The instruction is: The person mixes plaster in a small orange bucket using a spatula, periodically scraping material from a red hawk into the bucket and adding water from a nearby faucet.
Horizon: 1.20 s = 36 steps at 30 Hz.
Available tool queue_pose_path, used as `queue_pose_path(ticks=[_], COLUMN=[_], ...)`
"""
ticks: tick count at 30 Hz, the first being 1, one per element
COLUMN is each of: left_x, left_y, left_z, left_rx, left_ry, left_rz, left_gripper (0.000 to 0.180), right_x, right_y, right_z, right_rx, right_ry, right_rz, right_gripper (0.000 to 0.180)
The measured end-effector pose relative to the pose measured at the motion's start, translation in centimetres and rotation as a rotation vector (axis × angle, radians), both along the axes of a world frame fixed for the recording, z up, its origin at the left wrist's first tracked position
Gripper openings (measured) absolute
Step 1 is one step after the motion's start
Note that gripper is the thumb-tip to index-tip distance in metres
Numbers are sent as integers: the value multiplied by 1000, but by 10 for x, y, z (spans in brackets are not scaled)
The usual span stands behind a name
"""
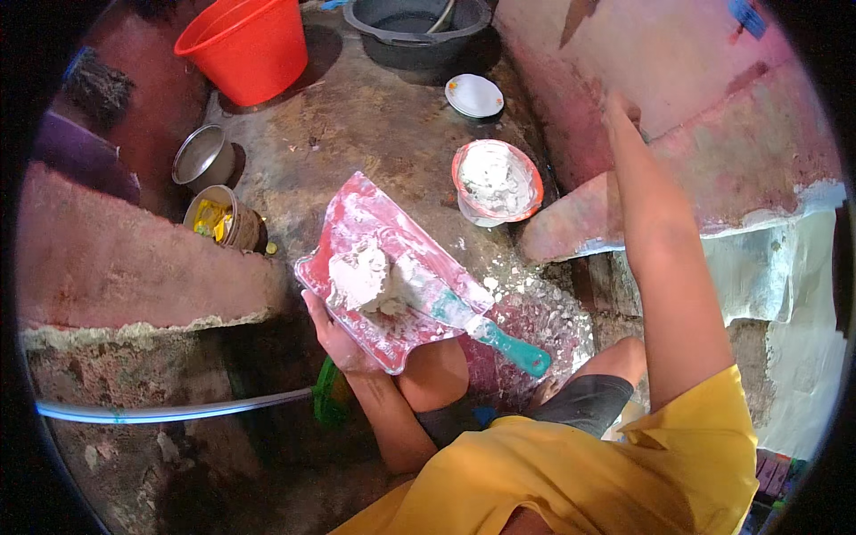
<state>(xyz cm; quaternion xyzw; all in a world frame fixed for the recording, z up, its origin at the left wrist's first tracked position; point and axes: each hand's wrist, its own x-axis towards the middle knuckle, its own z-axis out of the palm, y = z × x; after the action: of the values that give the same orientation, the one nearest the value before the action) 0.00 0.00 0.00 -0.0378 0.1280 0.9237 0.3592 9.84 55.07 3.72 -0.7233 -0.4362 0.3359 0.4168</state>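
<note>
My left hand (332,337) grips the near edge of a red plastic tray (357,218) smeared with white paste. A lump of white putty (358,278) lies on the tray, and a scraper with a teal handle (513,349) rests across it, its blade in the putty. My right hand (621,109) is stretched out and up against the pink wall (713,98), fingers pressed on its surface, holding nothing.
A red-rimmed bowl of white putty (496,182) stands on the floor past the tray. Farther back are an orange bucket (250,46), a dark basin (415,31), a white lid (474,95), a metal cup (204,157) and a tin with yellow contents (219,218). A pale hose (169,413) crosses at left.
</note>
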Motion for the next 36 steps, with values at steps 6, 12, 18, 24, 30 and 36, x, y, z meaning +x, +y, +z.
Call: queue_pose_path(ticks=[6,12,18,24,30,36], left_x=[12,3,1,0,0,1], left_y=[-4,0,-6,-5,-5,2], left_z=[0,-6,-5,-2,-3,0], left_rx=[-70,-103,0,-84,-131,-64], left_ry=[-88,-103,-42,-66,-61,-65], left_rz=[46,58,30,38,47,9], left_gripper=[56,55,55,55,56,56], right_x=[17,26,8,10,4,10], right_y=[-50,-33,-53,-44,-71,-35], right_z=[-3,-34,-28,-41,-20,-48], right_rx=[-21,221,193,381,306,581], right_ry=[-892,-468,-353,-450,-496,-552], right_rz=[158,-53,-99,-113,-104,-222], right_gripper=[34,42,44,30,30,38])
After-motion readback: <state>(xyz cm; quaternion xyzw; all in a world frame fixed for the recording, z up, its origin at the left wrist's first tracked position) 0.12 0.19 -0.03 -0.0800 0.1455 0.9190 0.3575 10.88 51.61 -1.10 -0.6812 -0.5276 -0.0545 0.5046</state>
